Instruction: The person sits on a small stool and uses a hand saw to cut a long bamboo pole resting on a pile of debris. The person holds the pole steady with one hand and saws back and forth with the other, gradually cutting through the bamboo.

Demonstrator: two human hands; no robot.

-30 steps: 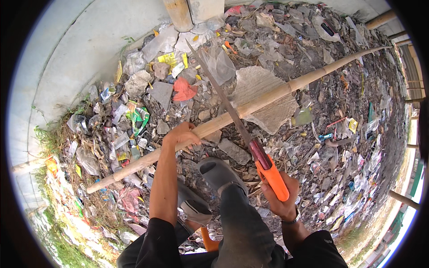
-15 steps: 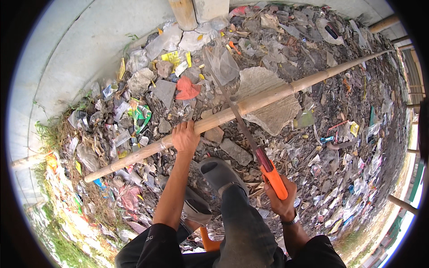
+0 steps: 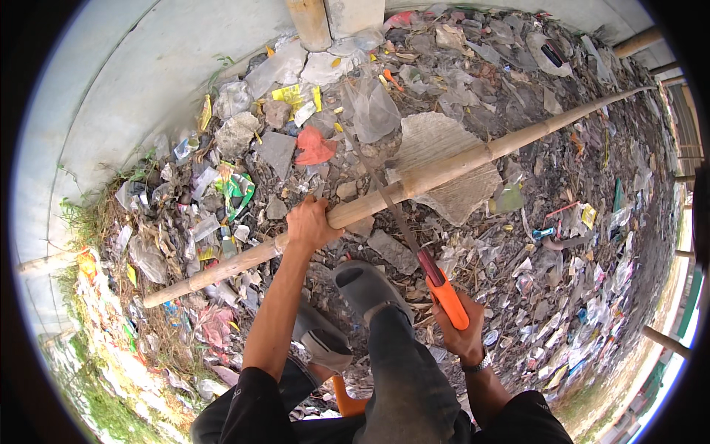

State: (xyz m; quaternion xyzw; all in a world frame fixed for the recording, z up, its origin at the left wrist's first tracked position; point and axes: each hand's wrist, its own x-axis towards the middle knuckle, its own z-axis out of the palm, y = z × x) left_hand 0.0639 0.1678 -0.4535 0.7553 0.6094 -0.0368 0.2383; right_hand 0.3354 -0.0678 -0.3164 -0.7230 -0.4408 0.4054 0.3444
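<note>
A long bamboo pole [image 3: 444,164] runs aslant across the view, from near left to far right. My left hand [image 3: 309,224] is wrapped round it left of the middle. In my right hand [image 3: 464,325] is the orange handle of a handsaw [image 3: 445,296]. Its long, narrow blade crosses the pole a short way right of my left hand, and the tip points to the far left. Whether the teeth have bitten into the bamboo I cannot tell. Behind the pole lies a broad, rough slab [image 3: 451,159], partly covered by it.
Littered ground [image 3: 547,296] with stones, plastic scraps and wrappers spreads all round. A pale wall [image 3: 111,96] curves along the left and back, with a bamboo post [image 3: 308,26] against it. My grey clogs [image 3: 370,290] stand near the pole. An orange object [image 3: 347,399] shows beneath my leg.
The saw and my right hand have shifted slightly left and nearer to me. My left hand keeps its hold on the pole. The whole view has moved a little.
</note>
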